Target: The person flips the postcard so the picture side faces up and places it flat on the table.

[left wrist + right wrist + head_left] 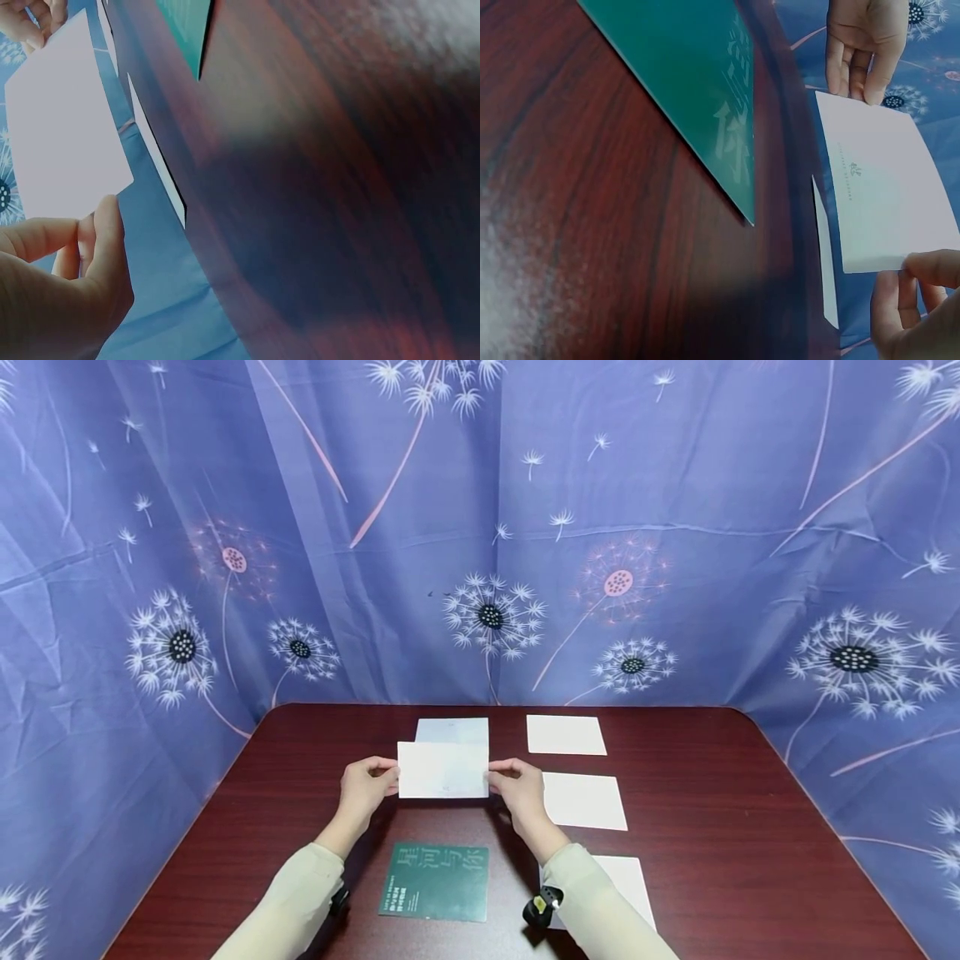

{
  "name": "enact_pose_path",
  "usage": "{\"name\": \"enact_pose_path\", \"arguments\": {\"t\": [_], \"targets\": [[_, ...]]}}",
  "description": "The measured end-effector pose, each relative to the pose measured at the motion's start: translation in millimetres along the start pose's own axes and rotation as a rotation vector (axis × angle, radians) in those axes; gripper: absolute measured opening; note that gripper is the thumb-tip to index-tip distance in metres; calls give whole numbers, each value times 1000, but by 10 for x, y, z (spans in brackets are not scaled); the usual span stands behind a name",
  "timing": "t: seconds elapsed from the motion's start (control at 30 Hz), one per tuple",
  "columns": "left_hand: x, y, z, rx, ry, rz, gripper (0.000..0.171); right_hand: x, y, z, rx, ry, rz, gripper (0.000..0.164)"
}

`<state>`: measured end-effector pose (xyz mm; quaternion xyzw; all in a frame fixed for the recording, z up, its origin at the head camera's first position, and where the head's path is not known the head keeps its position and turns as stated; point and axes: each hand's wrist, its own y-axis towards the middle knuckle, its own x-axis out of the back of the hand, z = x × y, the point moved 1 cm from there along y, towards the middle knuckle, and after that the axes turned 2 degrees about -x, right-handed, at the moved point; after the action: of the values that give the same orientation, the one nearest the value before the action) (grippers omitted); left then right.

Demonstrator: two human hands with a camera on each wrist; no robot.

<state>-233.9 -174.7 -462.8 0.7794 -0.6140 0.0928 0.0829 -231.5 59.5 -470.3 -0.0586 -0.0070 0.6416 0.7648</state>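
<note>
In the head view my left hand and right hand pinch a white card by its opposite short edges, between thumb and fingers. Both wrist views show the card raised above the table; small faint print marks its face in the right wrist view. Behind it in the head view lies another white card, partly hidden by the held one. Nearer to me, a green card with large pale Chinese characters lies flat between my forearms.
On the dark red wooden table, a column of white cards runs down the right: one at the back, one in the middle, and one at the front partly under my right forearm. A blue dandelion-print curtain hangs behind.
</note>
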Motion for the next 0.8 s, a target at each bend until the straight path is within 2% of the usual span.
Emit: {"name": "enact_pose_path", "arguments": {"t": [0.3, 0.57, 0.8], "targets": [[9, -8, 7, 1, -31, -20, 19, -17, -13, -16, -7, 1, 1, 15], [20, 0, 2, -4, -48, -56, 26, -37, -17, -40, -20, 69, 13, 19], [15, 6, 25, 7, -61, -81, 37, -54, -3, -60, -28, 75, 3, 20]]}}
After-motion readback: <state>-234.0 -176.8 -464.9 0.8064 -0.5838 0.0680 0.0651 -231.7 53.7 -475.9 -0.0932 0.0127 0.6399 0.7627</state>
